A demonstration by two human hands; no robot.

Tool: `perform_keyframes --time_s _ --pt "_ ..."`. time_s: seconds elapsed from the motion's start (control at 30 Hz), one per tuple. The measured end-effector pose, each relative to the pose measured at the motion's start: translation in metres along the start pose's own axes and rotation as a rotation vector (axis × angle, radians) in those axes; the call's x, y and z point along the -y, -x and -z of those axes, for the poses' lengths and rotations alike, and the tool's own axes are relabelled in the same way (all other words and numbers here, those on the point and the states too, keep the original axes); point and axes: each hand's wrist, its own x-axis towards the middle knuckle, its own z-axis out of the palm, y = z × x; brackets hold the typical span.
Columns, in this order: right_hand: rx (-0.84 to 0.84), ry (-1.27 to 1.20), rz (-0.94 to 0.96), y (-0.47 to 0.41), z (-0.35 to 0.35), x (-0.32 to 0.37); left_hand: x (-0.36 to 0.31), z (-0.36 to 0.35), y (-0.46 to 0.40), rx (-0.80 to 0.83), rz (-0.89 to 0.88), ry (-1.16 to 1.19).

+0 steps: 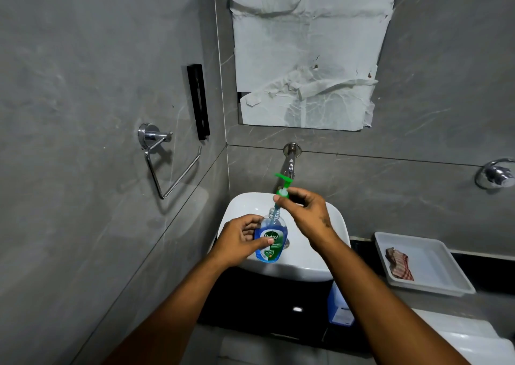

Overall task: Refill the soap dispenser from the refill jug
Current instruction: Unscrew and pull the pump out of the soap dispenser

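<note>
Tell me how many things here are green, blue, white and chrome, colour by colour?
Green: 1, the pump head.
Blue: 2, the soap bottle and a pack under the counter.
White: 2, the basin and the tray.
Chrome: 3, the towel ring, the tap and a wall knob.
Total: 8.

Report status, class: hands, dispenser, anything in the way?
Left hand grips soap dispenser bottle over the basin. Right hand holds green pump lifted, tube still in the neck. Refill jug not clearly seen. Nothing in the way.
</note>
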Motion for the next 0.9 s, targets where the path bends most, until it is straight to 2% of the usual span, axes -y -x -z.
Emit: perform_keyframes --time_s 0.37,0.63,0.9 --pt "-0.097 -0.207 0.076 -0.012 0.011 0.029 0.001 0.005 0.007 0.007 0.024 0.018" --pt "-0.059 -0.194 0.167 -0.009 0.008 0.033 0.007 0.005 0.012 0.001 0.036 0.031" --pt "-0.208 -0.361 0.186 -0.026 0.024 0.045 0.014 0.008 0.025 -0.029 0.036 0.027"
